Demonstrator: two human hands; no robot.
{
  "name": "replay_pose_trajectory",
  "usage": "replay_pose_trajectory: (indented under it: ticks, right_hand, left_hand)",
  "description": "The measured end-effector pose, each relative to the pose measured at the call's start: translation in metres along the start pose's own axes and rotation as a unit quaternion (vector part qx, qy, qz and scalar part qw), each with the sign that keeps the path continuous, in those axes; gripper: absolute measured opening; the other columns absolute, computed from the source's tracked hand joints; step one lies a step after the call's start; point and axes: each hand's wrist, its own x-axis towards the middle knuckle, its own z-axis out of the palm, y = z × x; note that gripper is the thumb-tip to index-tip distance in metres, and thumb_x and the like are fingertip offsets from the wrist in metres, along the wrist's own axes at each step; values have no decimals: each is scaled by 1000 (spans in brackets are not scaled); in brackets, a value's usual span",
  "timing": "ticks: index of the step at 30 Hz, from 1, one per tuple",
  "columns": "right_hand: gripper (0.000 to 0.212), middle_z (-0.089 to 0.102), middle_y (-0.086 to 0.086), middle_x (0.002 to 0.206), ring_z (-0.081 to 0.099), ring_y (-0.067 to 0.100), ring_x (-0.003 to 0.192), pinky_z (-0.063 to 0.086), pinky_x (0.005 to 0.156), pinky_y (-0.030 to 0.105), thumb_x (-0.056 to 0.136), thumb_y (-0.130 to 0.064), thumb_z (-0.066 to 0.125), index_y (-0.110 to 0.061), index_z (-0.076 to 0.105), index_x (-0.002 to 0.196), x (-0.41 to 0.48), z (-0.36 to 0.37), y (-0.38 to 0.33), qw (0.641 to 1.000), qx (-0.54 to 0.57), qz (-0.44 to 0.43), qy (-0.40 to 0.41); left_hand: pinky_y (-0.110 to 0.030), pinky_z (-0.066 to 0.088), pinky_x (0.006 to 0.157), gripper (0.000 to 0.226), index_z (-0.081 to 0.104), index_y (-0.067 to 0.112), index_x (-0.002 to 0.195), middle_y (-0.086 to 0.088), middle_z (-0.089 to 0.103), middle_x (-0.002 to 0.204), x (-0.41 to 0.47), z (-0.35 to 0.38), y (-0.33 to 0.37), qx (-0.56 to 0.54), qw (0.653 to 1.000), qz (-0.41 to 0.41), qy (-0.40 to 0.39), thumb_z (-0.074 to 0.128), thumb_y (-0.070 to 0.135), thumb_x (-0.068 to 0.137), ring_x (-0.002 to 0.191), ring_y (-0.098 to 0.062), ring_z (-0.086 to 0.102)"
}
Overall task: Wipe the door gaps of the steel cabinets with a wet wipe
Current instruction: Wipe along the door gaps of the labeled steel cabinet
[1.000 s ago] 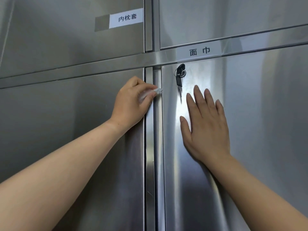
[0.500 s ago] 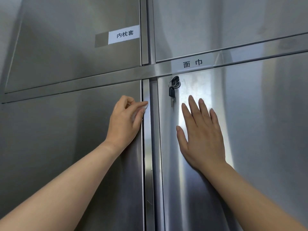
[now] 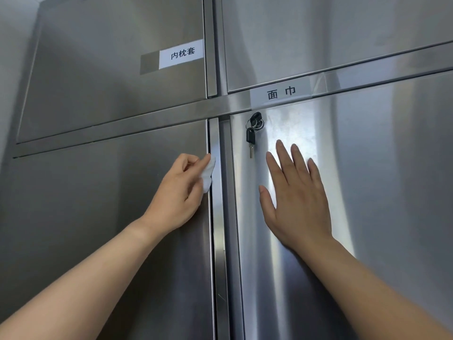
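Left hand (image 3: 180,190), centre-left of the frame in the head view, pinches a small crumpled white wet wipe (image 3: 207,176) between thumb and curled fingers. It presses the wipe against the narrow vertical door gap (image 3: 212,241) along the right edge of the lower-left brushed steel cabinet door (image 3: 98,229). The wipe touches this gap a little below its top end, which sits under the horizontal steel rail (image 3: 122,128) crossing the middle of the frame. Right hand (image 3: 294,200), right of centre, lies flat with straight, spread fingers on the lower-right brushed steel cabinet door (image 3: 380,192) and holds nothing; it seems to steady the person or that door. Just above its fingertips, a bunch of 2 black-headed keys (image 3: 251,136) hangs from the lock at that door's upper left corner. One white paper label with black characters (image 3: 181,54) sits in the upper left of the frame, and a second white label (image 3: 280,92) is on the rail. By my judgement this gap is only begun: the wipe is near its top, and the long run down to the bottom edge of the frame looks left to do, if the stroke goes downward. The gap beside the right door, those along the rail and those higher up show no sign either way; the steel gives no clue whether they are wiped.
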Motion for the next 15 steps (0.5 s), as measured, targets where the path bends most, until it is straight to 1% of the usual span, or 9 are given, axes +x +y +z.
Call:
replay_pose_trajectory:
  ticks: [2,4,6,8,10,11,13,15]
  right_hand:
    - [57,31,9,152,25,28,141,14,114,42,89,-33,32,-9,41,141,0,0,0,1000,-1,-1,-1]
    - [57,31,9,152,25,28,141,14,114,43,89,-33,33,-9,40,141,0,0,0,1000,0,0,0]
    - [58,31,10,152,25,28,141,14,114,43,89,-33,33,-8,40,141,0,0,0,1000,0,0,0]
    - [58,31,10,152,25,28,141,14,114,43,89,-33,33,-8,41,141,0,0,0,1000,0,-1,0]
    - [57,32,10,152,25,28,141,14,115,42,89,-32,33,-8,42,140,0,0,0,1000,1,-1,2]
    - [57,32,10,152,25,28,141,14,115,43,89,-32,33,-7,42,140,0,1,0,1000,1,-2,3]
    - [57,32,11,152,26,29,140,15,114,43,89,-32,34,-7,43,140,-1,1,0,1000,2,-3,8]
    - [57,33,11,151,27,29,140,15,114,43,89,-32,34,-7,43,139,0,0,0,1000,0,-4,12]
  left_hand:
    - [2,27,86,48,53,11,137,5,46,106,4,-8,-5,15,1000,14,-22,47,16,90,98,11,43]
    - [2,27,85,46,55,9,135,5,47,104,8,-11,-7,32,999,31,-29,51,16,89,92,5,44]
    - [-5,30,88,43,58,8,131,4,47,104,9,-9,-9,50,997,48,-20,54,15,89,95,-5,46]
    - [-15,34,93,39,61,7,127,1,49,111,8,-6,-9,62,997,54,-3,56,15,89,104,-14,49]
    - [-16,37,95,35,64,6,122,-3,53,117,6,-1,-7,60,997,54,12,57,17,89,108,-13,51]
    - [-16,40,94,33,66,5,119,-3,56,116,4,3,-5,58,997,55,23,58,18,89,106,-11,52]
    - [-19,45,87,29,71,6,111,0,62,106,2,9,0,43,996,53,57,63,19,87,97,-9,56]
    - [-16,47,81,24,73,8,106,3,63,93,3,14,3,17,995,44,93,68,17,84,86,-8,58]
